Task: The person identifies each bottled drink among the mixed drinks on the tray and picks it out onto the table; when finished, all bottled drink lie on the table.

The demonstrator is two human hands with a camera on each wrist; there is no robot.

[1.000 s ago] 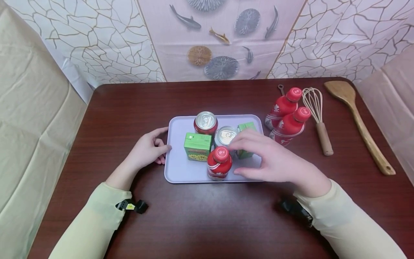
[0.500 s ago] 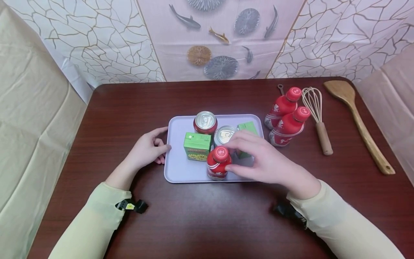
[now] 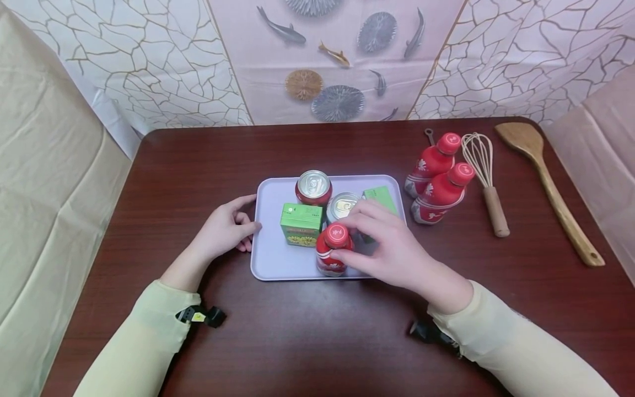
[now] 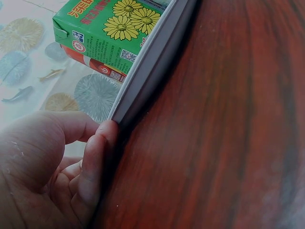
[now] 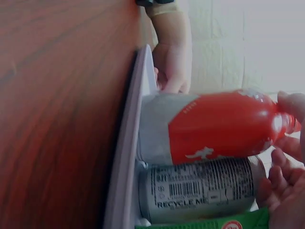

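My right hand (image 3: 384,242) has its thumb and fingers around the neck of a red bottle (image 3: 329,259), which stands at the front edge of a lilac tray (image 3: 270,262). In the right wrist view, the bottle (image 5: 214,126) stands close beside a silver can (image 5: 200,191), its base down in the tray. At the tray's left edge, my left hand (image 3: 225,229) touches the rim with its fingertips; the left wrist view shows those fingertips (image 4: 108,129) against the outer wall. Also on the tray are a red can (image 3: 313,187) and green drink cartons (image 3: 301,223), one partly hidden behind my right hand.
Right of the tray stand two more red bottles (image 3: 439,193). Beyond them lie a whisk (image 3: 495,212) with a wooden handle and a long wooden spatula (image 3: 555,193). A dark metal handle end (image 3: 429,135) shows behind the bottles. Patterned cloth hangs behind the brown table (image 3: 198,160).
My right hand has moved left across the tray and closed its thumb and fingers on the front red bottle's neck. My left hand has stayed at the tray's edge.
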